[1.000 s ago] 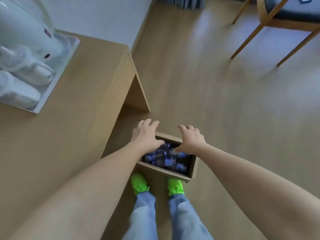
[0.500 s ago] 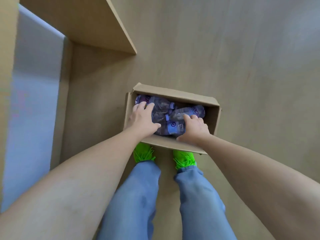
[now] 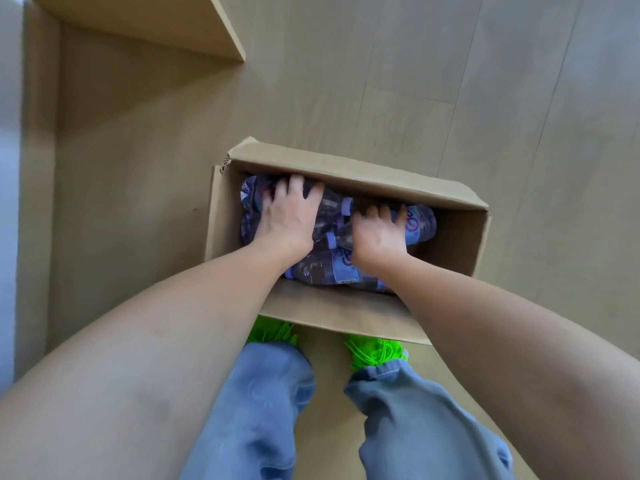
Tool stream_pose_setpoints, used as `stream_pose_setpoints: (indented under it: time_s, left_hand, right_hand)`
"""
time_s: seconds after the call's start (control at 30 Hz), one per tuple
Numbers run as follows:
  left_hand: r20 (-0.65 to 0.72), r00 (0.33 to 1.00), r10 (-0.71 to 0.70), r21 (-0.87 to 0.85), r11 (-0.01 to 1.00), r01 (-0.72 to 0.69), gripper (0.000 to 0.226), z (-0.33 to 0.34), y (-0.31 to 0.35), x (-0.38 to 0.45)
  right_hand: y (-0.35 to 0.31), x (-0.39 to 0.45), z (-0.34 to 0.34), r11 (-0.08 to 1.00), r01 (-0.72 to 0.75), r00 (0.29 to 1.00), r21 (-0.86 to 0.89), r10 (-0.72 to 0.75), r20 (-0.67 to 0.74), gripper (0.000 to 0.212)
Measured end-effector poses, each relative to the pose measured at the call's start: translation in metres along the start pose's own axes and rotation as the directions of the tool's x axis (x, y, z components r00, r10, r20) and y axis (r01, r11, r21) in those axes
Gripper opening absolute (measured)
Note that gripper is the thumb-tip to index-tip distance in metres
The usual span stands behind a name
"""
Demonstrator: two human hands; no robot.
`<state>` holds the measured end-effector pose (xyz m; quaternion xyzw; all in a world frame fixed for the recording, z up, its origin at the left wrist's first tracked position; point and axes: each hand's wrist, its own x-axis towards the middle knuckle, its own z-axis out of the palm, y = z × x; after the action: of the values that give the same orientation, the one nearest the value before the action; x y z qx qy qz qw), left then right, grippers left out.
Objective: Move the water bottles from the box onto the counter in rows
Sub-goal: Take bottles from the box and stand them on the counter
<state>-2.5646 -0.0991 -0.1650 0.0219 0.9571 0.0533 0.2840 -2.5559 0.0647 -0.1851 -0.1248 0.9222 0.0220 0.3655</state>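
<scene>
An open cardboard box (image 3: pixel 332 315) stands on the wooden floor just ahead of my feet. Several clear water bottles with blue labels and blue caps lie in it on their sides, one (image 3: pixel 323 270) along the near wall. My left hand (image 3: pixel 289 218) is inside the box at its left end, fingers curled over a bottle (image 3: pixel 248 197) by the far wall. My right hand (image 3: pixel 379 235) is in the middle of the box, fingers wrapped over a bottle with a pink logo (image 3: pixel 420 225). The box's right end shows bare cardboard. The counter top is out of view.
The counter's wooden side panel (image 3: pixel 138 26) reaches into the top left, with shadowed floor below it. A pale wall strip (image 3: pixel 8 202) runs down the left edge. My legs in blue jeans (image 3: pixel 263 410) and green footwear (image 3: pixel 375 353) stand behind the box.
My view has tipped down from the counter to the box. Both hands have gone from the box's rim down inside and closed over bottles.
</scene>
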Motion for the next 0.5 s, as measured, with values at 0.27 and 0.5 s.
stream_pose_setpoints:
  time_s: [0.27,0.5]
  left_hand:
    - [-0.142,0.989,0.027,0.029,0.999,-0.023,0.075,0.005,-0.002,-0.005]
    - [-0.131,0.988,0.083,0.027,0.996,-0.08,0.07,-0.01,-0.012,-0.019]
  right_hand:
    - [-0.004,-0.003,-0.007,0.999,-0.008,1.0,-0.05,0.009,0.024,0.052]
    - [-0.005,-0.021,-0.014,0.999,-0.036,0.999,-0.029,0.035,-0.017,0.055]
